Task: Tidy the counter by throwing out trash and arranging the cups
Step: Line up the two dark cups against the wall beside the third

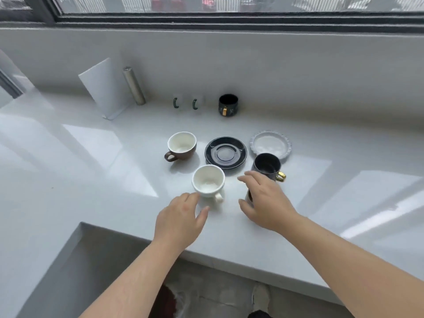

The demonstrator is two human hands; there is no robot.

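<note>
A white cup (208, 181) stands near the counter's front, its handle pointing toward me. My left hand (181, 222) is open just in front of it, with the fingertips at its base. My right hand (267, 200) curls over a small white, gold-rimmed cup (248, 196) and hides most of it. Just behind that hand stands a dark cup with a gold handle (267, 166). Farther back are a brown cup with a white inside (182, 145), a black saucer (226, 152) and a white scalloped plate (270, 143).
Against the back wall stand a black cup with a gold handle (227, 104), two white cups with green handles (177, 102) (198, 102), a steel cylinder (134, 87) and a leaning white board (103, 88). The counter edge (229, 255) steps back at the left.
</note>
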